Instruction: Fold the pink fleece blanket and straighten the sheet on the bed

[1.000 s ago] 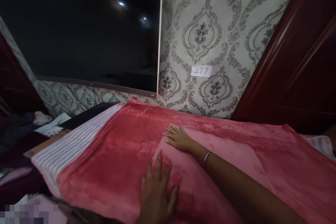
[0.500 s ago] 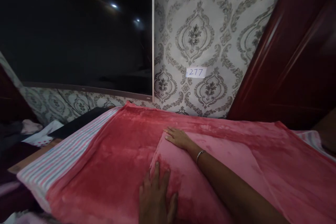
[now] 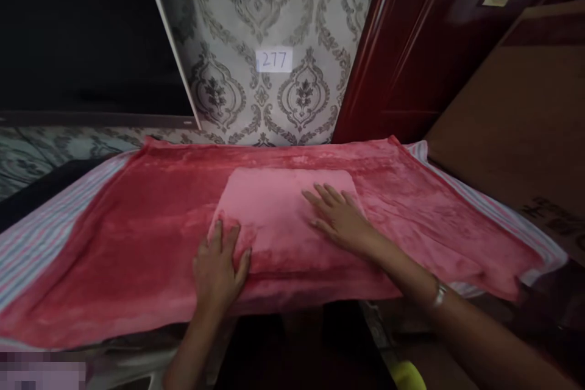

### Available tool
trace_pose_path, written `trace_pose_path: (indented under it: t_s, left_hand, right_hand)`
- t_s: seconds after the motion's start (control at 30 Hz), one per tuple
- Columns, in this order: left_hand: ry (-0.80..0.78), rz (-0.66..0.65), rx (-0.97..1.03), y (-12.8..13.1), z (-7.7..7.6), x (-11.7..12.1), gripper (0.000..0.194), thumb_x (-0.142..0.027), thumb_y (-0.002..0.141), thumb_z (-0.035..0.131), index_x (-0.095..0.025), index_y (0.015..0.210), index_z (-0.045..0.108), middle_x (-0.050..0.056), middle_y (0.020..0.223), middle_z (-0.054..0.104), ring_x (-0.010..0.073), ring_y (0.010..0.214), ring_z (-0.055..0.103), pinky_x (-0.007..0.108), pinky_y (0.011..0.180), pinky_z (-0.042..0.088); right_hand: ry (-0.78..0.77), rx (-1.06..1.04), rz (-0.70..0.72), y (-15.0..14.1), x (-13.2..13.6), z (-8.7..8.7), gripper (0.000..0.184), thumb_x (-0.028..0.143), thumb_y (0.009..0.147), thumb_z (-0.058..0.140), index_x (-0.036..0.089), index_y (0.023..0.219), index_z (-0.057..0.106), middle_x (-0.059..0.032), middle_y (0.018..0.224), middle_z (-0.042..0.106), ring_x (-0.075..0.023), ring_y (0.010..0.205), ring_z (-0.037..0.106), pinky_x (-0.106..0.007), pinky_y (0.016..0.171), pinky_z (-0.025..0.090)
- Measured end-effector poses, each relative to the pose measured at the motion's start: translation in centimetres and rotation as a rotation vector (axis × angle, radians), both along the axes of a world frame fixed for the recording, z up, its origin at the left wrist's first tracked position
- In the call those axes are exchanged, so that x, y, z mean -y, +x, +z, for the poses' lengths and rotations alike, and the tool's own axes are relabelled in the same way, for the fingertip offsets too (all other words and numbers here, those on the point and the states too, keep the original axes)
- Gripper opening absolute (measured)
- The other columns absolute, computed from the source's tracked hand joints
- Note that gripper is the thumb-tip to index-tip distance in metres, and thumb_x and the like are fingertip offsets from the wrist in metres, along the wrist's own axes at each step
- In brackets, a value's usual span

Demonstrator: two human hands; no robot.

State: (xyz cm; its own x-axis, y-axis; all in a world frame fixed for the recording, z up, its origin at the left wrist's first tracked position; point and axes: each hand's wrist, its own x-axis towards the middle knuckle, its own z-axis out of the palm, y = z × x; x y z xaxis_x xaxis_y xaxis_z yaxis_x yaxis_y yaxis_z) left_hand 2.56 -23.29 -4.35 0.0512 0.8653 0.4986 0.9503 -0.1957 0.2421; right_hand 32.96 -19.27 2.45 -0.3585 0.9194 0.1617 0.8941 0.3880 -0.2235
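Observation:
A folded pink fleece cloth (image 3: 278, 207) lies in the middle of a larger red fleece blanket (image 3: 137, 225) spread over a raised surface. My left hand (image 3: 219, 268) rests flat on the folded cloth's near left corner, fingers spread. My right hand (image 3: 340, 216) lies flat on the cloth's right part, fingers stretched out, a metal bangle (image 3: 439, 294) on its wrist. Neither hand grips anything.
A striped sheet (image 3: 41, 237) shows under the blanket at left and at the right edge (image 3: 493, 210). Behind stand patterned wallpaper with a label "277" (image 3: 274, 60), a dark screen (image 3: 77, 30) at left, and a dark red wooden door (image 3: 411, 42) at right. A yellow object (image 3: 406, 375) sits low.
The view has swung right and down. My right hand slid from the folded cloth's far left corner to its right part. My left hand stays on the near left corner.

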Motion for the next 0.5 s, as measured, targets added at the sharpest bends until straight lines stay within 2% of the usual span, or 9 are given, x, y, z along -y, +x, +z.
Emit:
trace_pose_path:
  t_s: [0.1,0.17,0.23,0.4,0.5]
  left_hand:
    - [-0.013,-0.010,-0.003,-0.1,0.0,-0.1,0.056,-0.049,0.096,0.048,-0.018,0.141,0.059,0.019,0.161,0.037,0.0464,0.127,0.052,0.065,0.099,0.046]
    - [-0.024,-0.003,-0.006,-0.1,0.1,-0.2,0.057,-0.049,0.095,0.048,-0.018,0.141,0.059,0.018,0.161,0.038,0.0462,0.127,0.053,0.066,0.100,0.045]
    - [-0.039,0.006,-0.004,0.1,0.3,-0.2,0.057,-0.050,0.095,0.047,-0.017,0.141,0.059,0.018,0.161,0.038,0.0462,0.128,0.053,0.066,0.101,0.045]
    - [-0.063,-0.007,0.036,0.2,0.5,-0.3,0.060,-0.053,0.097,0.043,-0.017,0.143,0.057,0.018,0.163,0.035,0.0450,0.134,0.048,0.066,0.107,0.040]
    - [-0.058,-0.054,0.113,-0.7,0.4,0.0,0.060,-0.055,0.098,0.040,-0.018,0.143,0.056,0.016,0.165,0.032,0.0403,0.143,0.041,0.061,0.115,0.035]
  right_hand:
    - [0.048,-0.055,-0.100,4.2,3.6,-4.0,0.062,0.059,0.103,0.036,0.035,0.161,0.029,-0.0051,0.169,0.021,-0.0337,0.155,0.015,-0.064,0.122,0.016]
    - [0.058,-0.107,-0.123,5.6,4.5,-6.3,0.060,0.056,0.104,0.034,0.032,0.159,0.034,-0.0049,0.168,0.024,-0.0314,0.156,0.015,-0.061,0.123,0.019]
    - [0.078,-0.156,-0.126,6.0,4.5,-7.7,0.059,0.053,0.105,0.032,0.029,0.158,0.038,-0.0047,0.168,0.026,-0.0296,0.156,0.013,-0.057,0.124,0.021]
    - [0.133,-0.274,-0.096,6.3,3.9,-8.3,0.057,0.051,0.105,0.031,0.027,0.156,0.042,-0.0049,0.165,0.033,-0.0286,0.156,0.016,-0.057,0.125,0.020]
    - [0.202,-0.374,-0.046,6.7,4.9,-8.6,0.057,0.051,0.105,0.032,0.026,0.154,0.046,-0.0071,0.162,0.038,-0.0284,0.154,0.021,-0.057,0.125,0.020]
